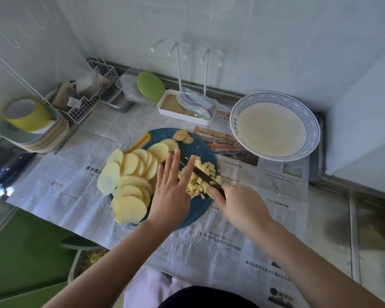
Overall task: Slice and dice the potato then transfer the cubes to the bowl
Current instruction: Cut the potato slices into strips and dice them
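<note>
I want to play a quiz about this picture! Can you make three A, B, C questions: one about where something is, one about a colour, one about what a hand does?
1. Where is the bowl? A. left of the board B. right of the board C. on the board
2. What colour is the board? A. red B. blue C. white
3. What does the right hand do? A. lies flat B. holds a cup C. holds the knife
Answers: 1 B, it sits on newspaper past the board's right edge. 2 B, blue shows around the slices. 3 C, its fingers curl round the knife handle.
</note>
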Tool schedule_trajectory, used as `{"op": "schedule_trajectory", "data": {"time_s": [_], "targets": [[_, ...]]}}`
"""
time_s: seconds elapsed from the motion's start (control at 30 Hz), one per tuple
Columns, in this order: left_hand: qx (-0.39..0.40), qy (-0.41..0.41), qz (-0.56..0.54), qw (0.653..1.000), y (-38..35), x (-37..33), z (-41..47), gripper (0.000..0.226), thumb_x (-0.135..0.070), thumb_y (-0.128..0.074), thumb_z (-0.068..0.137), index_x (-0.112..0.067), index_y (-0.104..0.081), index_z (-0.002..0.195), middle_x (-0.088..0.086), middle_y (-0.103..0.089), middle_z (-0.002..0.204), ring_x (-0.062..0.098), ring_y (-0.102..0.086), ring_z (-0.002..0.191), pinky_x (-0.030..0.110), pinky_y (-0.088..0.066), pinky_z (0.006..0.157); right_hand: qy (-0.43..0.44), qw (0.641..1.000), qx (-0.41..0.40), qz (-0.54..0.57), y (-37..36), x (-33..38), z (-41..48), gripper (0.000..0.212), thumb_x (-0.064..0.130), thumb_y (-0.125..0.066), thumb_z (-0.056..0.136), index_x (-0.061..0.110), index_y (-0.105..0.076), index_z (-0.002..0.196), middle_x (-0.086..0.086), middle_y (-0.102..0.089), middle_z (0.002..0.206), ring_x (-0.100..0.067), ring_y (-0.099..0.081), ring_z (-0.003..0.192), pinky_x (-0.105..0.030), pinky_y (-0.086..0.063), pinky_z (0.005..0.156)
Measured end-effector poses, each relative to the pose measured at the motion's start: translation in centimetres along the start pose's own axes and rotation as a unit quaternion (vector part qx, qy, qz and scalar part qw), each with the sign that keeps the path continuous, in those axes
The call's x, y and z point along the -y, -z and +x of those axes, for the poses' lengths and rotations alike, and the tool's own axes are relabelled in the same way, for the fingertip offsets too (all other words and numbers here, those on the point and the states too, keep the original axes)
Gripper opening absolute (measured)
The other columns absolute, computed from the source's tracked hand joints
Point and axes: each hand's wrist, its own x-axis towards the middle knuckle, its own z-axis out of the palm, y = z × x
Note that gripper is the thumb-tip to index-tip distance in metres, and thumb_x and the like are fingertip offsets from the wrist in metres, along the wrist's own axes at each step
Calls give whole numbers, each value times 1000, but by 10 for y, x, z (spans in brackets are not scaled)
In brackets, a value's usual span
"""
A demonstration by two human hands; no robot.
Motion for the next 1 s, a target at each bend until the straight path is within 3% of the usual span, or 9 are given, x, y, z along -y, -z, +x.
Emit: {"op": "schedule_trajectory", "data": {"time_s": [0.13, 0.27, 0.4, 0.5, 0.57, 0.67, 0.8, 0.93, 1.0], "targets": [[32, -97, 98, 990, -4, -3, -2, 108, 6, -62, 60, -30, -18, 152, 17, -3, 159, 37, 6, 145, 55, -5, 110, 52, 992, -2, -117, 20, -5, 1, 51, 58, -28, 98, 16, -58, 90, 6, -54, 67, -12, -49, 53, -21, -28, 41], [57, -130, 136, 980, -8, -5, -7, 108, 3, -54, 62, -35, -9, 153, 18, -2, 159, 38, 7, 145, 55, -4, 109, 79, 983, -15, -166, 25, -9, 0, 49, 57, -33, 98, 17, -59, 90, 7, -51, 63, -9, -45, 49, -20, -24, 38], [72, -164, 128, 975, -1, -17, -4, 89, -6, -39, 70, -32, -17, 152, 15, -7, 159, 39, 2, 144, 56, -3, 109, 92, 975, -57, -194, 30, -9, -1, 43, 54, -68, 82, 15, -63, 67, 9, -45, 42, -7, -25, 33, -16, 1, 36], [93, -129, 148, 976, -6, -6, 0, 95, -2, -60, 61, -25, -31, 148, 13, -14, 157, 35, 5, 146, 53, -5, 117, 118, 971, -26, -208, 22, -18, -3, 49, 58, -38, 96, 14, -60, 89, 9, -49, 61, -9, -43, 47, -18, -20, 36], [107, -74, 147, 981, -5, 7, 5, 91, -5, -68, 62, -18, -36, 146, 14, -11, 159, 27, 18, 146, 46, 4, 118, 109, 974, -6, -199, 26, -27, -7, 54, 58, -28, 98, 14, -58, 98, 11, -44, 63, -5, -43, 48, -17, -29, 39], [115, -20, 131, 984, 0, 17, 8, 77, -9, -53, 82, -12, -22, 152, 10, 8, 158, 22, 27, 141, 37, 16, 114, 46, 988, -8, -147, 32, -41, -13, 51, 60, -31, 97, 17, -60, 101, 12, -44, 59, 0, -39, 43, -16, -30, 38], [78, 18, 96, 992, -1, 14, 16, 69, -12, -56, 87, -5, -26, 149, 17, -14, 158, 32, 1, 147, 41, 4, 117, -83, 996, 2, 22, 33, -63, -21, 46, 59, -40, 94, 23, -45, 65, 9, -41, 50, -6, -34, 39, -19, -28, 39], [154, -69, -2, 986, -10, -8, 39, 56, -29, -58, 94, -18, -37, 145, 5, -31, 151, 23, -25, 141, 37, -24, 116, -130, 984, -33, 116, 26, -79, -28, 53, 57, -46, 92, 17, -43, 58, 6, -36, 46, -8, -30, 38, -18, -26, 40], [215, -133, 21, 967, -25, -19, 54, 59, -41, -58, 92, -25, -37, 144, 0, -30, 152, 19, -23, 141, 36, -22, 116, -138, 977, -48, 154, 20, -83, -31, 54, 58, -48, 91, 14, -46, 58, 5, -38, 46, -9, -32, 38, -19, -28, 39]]}}
